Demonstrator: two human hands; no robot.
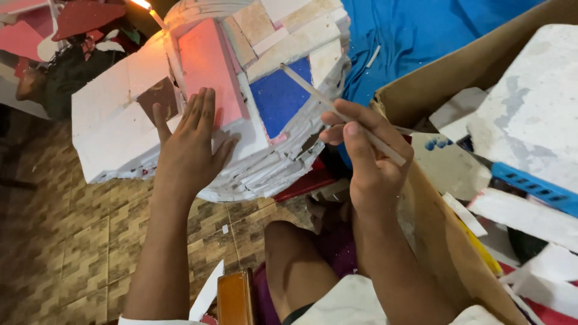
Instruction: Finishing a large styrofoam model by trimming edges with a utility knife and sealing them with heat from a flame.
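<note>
Left hand (191,144) is pressing flat, fingers together, on the patchwork foam dome (253,90) (pink and blue panels); right hand (367,156) is pinching a thin white stick (337,111) beside a cardboard box (433,78).

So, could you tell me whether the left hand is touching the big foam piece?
Touching. The head view shows the left hand lying flat, palm down, on the foam piece, its fingers over the pink panel with no gap visible.
</note>
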